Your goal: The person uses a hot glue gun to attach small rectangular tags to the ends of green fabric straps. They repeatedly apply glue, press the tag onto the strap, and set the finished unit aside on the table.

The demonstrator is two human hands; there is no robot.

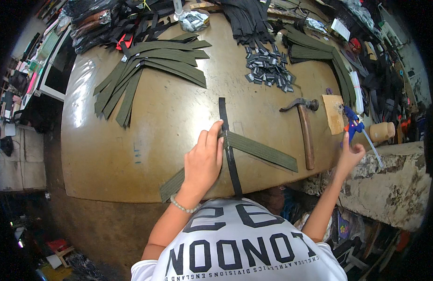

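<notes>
A black strap (233, 171) lies lengthwise on the table in front of me, crossing a ribbed olive-green strap (263, 151) that bends at the crossing. My left hand (205, 154) presses on this crossing, thumb and forefinger closed at the black strap. A shiny streak shows on the black strap there. At the right, a blue glue gun (351, 122) with a pale glue stick rests by a piece of brown cardboard (333, 114). My right hand (351, 157) is just below the glue gun, fingers apart; whether a fingertip touches it I cannot tell.
A hammer (307, 131) lies right of the straps. Beyond are a fanned bundle of olive straps (151, 65), a pile of small black-and-grey pieces (269, 68), more olive straps (312, 51) and a plastic tub (194, 21). A brown tube (382, 132) sits near the right edge.
</notes>
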